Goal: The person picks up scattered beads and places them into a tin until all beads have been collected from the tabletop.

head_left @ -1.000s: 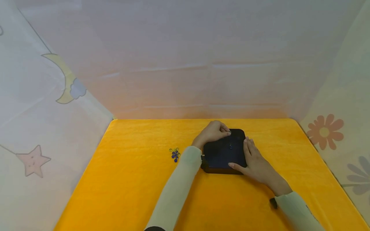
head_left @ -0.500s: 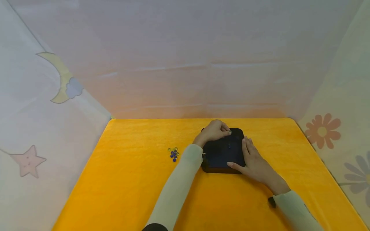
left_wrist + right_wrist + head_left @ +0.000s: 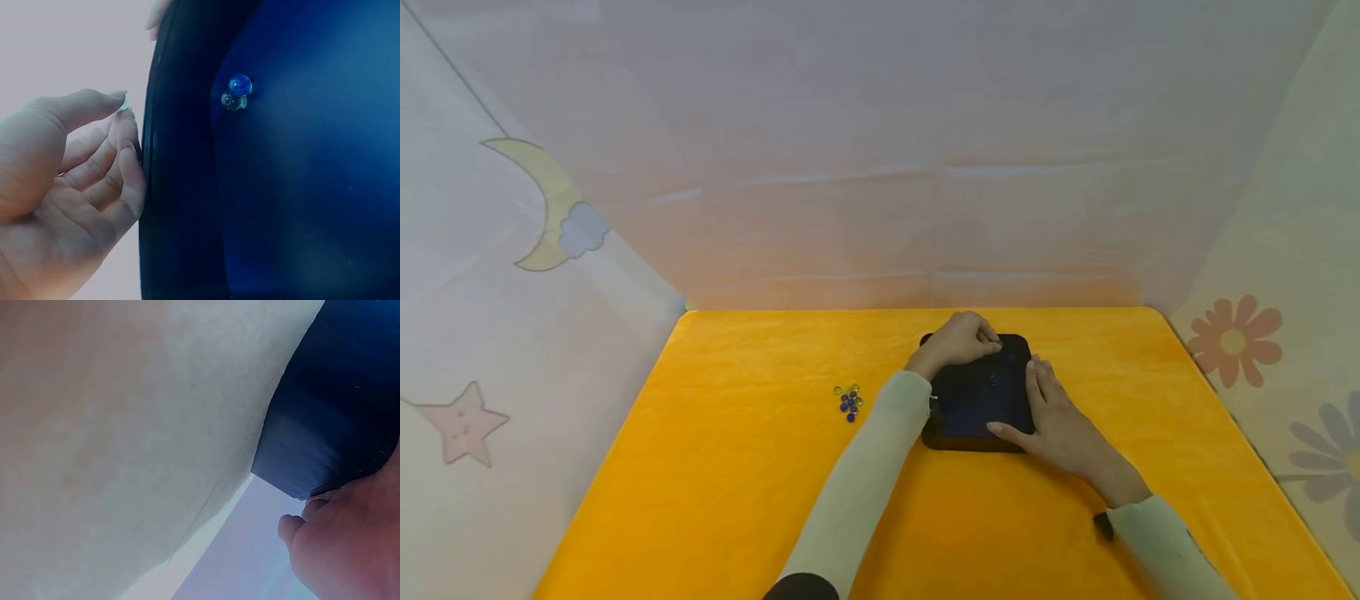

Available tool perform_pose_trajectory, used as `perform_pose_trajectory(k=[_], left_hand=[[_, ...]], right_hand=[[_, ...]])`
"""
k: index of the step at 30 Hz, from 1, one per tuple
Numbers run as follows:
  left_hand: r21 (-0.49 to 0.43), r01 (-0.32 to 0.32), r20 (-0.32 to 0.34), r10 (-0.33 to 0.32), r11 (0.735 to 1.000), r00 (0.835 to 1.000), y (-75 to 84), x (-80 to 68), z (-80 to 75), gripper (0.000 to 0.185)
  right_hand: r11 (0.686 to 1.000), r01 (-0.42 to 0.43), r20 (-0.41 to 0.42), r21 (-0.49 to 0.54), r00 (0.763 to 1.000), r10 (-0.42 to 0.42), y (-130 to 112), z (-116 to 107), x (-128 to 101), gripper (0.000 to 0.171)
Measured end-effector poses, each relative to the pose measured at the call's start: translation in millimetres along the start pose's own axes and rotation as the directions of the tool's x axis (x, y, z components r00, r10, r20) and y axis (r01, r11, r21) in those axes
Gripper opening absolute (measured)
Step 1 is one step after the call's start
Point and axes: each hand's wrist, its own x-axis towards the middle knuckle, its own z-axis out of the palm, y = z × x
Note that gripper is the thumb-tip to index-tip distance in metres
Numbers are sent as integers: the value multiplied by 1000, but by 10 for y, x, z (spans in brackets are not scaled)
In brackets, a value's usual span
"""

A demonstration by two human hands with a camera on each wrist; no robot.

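A black tray (image 3: 973, 438) with a dark blue inside lies right of the table's middle. At its far edge my left hand (image 3: 958, 340) pinches a small greenish glass marble (image 3: 125, 102) between thumb and fingertips. Close to that hand, in the left wrist view, a blue marble (image 3: 240, 84) and a clear marble (image 3: 232, 101) touch each other inside the tray. My right hand (image 3: 1063, 429) rests along the tray's right side, fingers straight, thumb spread over the near right corner. In the right wrist view a blurred pale surface covers much of the picture.
Several blue and yellowish marbles (image 3: 849, 403) lie in a loose group left of the tray, beside the left sleeve (image 3: 868, 475). A yellow cloth (image 3: 722, 467) covers the table. Printed pale walls (image 3: 820, 225) stand at the back and both sides.
The head view has shifted slightly, so the background sits a little more to the left. Both hands, the tray and the marbles keep nearly the same places relative to one another.
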Motion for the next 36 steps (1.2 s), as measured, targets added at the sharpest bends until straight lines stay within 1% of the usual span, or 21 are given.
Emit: perform_pose_trajectory(k=[7,16,19,22,28,36], left_hand=[[17,-4,-7,4,1000,1000,-24,29,9,21],[0,16,-5,-16,1000,1000,11,10,-9,26],[-10,23,-5,-23,1000,1000,7,4,-11,29],[-13,25,-8,-25,1000,1000,-9,5,-13,28],[-14,18,-21,-19,1000,1000,-15,6,-15,26],[-24,-9,-30,9,1000,1000,13,3,-13,23]], right_hand=[[1000,8,-2,1,1000,-8,-15,-19,2,127],[1000,4,-4,-3,1000,-4,-6,-5,1,127],[1000,2,0,-5,1000,-2,-4,1,-3,127],[1000,2,1,-9,1000,-2,2,10,2,127],[1000,9,-3,-7,1000,-9,8,2,8,127],[1000,11,3,4,1000,-11,-23,-40,-2,125]])
